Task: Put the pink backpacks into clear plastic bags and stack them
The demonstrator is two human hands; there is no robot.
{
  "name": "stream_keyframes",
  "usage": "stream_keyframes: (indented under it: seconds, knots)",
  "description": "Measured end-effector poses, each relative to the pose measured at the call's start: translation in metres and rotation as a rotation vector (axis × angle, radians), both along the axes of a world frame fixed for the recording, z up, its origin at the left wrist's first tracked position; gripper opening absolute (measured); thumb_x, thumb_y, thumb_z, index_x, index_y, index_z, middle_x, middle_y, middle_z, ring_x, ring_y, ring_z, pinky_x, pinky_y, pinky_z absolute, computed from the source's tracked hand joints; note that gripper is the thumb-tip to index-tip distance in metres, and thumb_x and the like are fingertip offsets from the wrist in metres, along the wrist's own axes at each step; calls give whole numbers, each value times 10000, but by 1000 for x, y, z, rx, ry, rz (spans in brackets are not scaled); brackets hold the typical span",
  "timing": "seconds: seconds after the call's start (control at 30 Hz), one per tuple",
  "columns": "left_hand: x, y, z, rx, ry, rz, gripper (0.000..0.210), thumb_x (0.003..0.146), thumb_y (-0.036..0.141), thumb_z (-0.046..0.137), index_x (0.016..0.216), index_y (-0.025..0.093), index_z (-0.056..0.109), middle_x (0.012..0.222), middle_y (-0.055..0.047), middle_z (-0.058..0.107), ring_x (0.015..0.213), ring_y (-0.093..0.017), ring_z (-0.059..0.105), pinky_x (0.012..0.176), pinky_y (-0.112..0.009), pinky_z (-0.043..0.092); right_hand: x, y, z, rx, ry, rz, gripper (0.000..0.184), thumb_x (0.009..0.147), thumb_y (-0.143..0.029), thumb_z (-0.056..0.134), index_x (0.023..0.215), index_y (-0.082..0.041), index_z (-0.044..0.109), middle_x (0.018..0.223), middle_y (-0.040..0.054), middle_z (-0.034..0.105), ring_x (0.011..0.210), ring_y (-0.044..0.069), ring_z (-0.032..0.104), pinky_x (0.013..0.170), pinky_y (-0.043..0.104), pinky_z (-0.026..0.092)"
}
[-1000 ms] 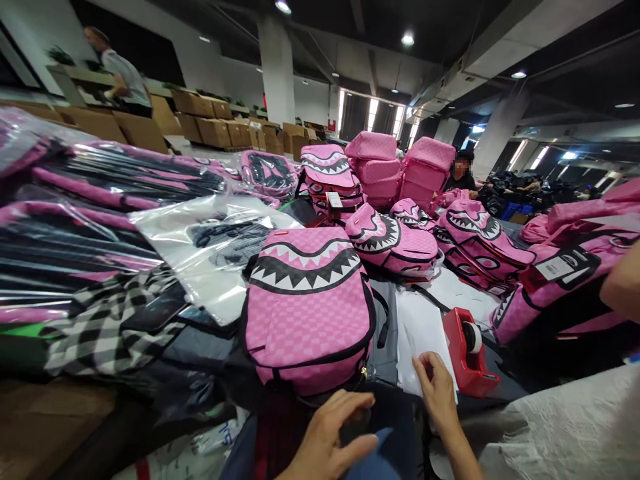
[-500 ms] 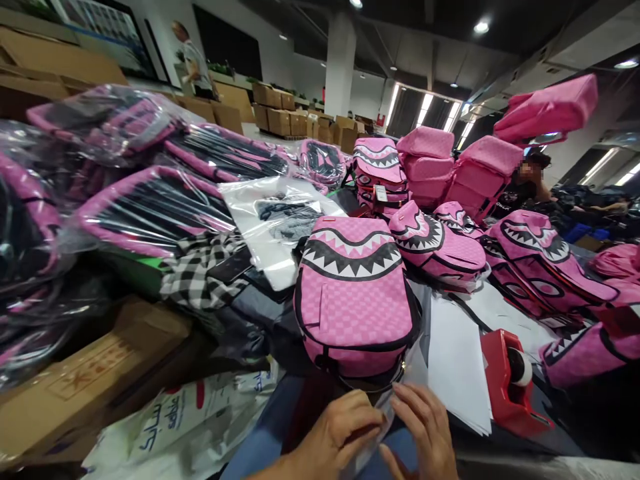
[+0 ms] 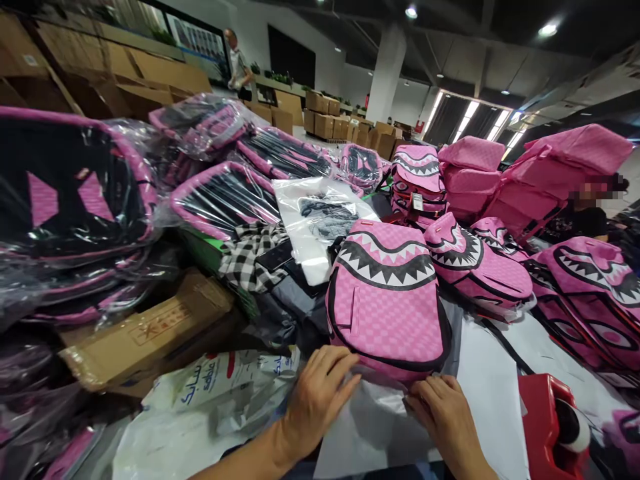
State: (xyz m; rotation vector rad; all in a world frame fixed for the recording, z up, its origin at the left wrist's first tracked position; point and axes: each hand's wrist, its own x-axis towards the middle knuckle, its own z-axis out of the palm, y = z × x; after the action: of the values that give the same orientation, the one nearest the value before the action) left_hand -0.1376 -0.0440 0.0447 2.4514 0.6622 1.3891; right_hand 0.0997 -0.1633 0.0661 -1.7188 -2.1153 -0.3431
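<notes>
A pink checkered backpack (image 3: 385, 313) with a black-and-white shark-teeth print lies front side up before me. Its lower end meets a translucent plastic bag (image 3: 373, 427) that spreads toward me. My left hand (image 3: 323, 397) is closed on the bag's edge by the backpack's lower left corner, thumb and fingers pointing right. Beside the lower right corner, my right hand (image 3: 445, 413) pinches the same plastic with curled fingers. Whether the backpack's bottom is inside the bag's mouth, I cannot tell.
Right of my hand are white sheets (image 3: 493, 393) and a red tape dispenser (image 3: 545, 420). More pink backpacks (image 3: 475, 263) stand behind. Plastic-wrapped backpacks (image 3: 70, 193) are piled left, above a cardboard box (image 3: 155, 333) and a printed white bag (image 3: 215, 400). A person (image 3: 237, 67) stands far back.
My hands have moved apart, and the plastic that was bunched between them is now spread wide below the backpack. The view has swung left. A pink backpack raised at the right is now lower.
</notes>
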Motion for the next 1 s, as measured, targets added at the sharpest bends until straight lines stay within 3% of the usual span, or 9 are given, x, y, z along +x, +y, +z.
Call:
stream_keyframes:
  seconds: [0.13,0.27,0.37,0.5,0.63,0.77,0.83,0.9,1.0]
  knots:
    - [22,-32,3,63,15,-187,158,999,167,477,903,191,601,807,-10,615,735,-148,554,667,-280,454,-2,1,-3,-9,-5,-3,185,1027,-264,508,860,-223,579,733,-16,645,651,146,593,701,313,356]
    - [43,-34,-21,33,121,-196,101,980,260,594,904,194,596,846,-2,629,794,-156,553,710,-280,440,4,-9,-1,-37,89,-55,178,998,-349,562,875,-230,612,717,-15,651,631,156,587,679,310,394]
    - [46,-27,-37,1,56,-236,141,1002,291,564,906,197,602,848,4,626,799,-144,539,714,-266,410,22,-30,0,-95,311,-180,308,878,-543,689,899,-236,670,745,2,671,668,183,603,658,300,445]
    - [41,-28,-41,-23,14,-223,89,990,240,583,914,218,623,846,15,648,829,-152,547,770,-307,364,45,-50,-4,-250,768,-312,441,868,-635,630,739,-213,651,707,11,627,692,192,604,663,291,488]
    - [35,-29,-40,31,0,-222,135,984,125,533,960,212,634,848,13,648,788,-130,558,799,-312,368,43,-29,-15,-129,974,-414,470,833,-655,646,752,-193,627,660,-9,570,619,157,540,581,257,452]
    - [31,-26,-40,146,-10,-192,275,976,49,450,1113,206,628,832,8,636,742,-125,565,784,-302,407,31,3,-27,157,833,-402,498,817,-686,652,714,-204,578,621,-25,534,570,145,512,534,253,452]
    - [30,-25,-38,166,20,-169,272,987,65,427,1091,203,637,808,4,630,715,-135,563,729,-300,404,24,3,-30,356,664,-464,475,818,-659,679,717,-219,531,623,-35,504,556,143,496,516,257,453]
    - [29,-24,-36,156,35,-163,256,1008,102,407,1014,196,645,791,-4,629,703,-144,560,688,-301,394,14,-7,-33,524,483,-483,354,879,-513,691,766,-230,512,660,-28,503,582,150,512,542,265,482]
    - [29,-24,-36,131,20,-161,261,1029,142,392,988,196,644,796,-10,632,709,-146,562,686,-301,401,-2,-26,-40,478,259,-303,76,953,-240,582,1017,-204,600,849,66,631,785,203,643,676,315,580]
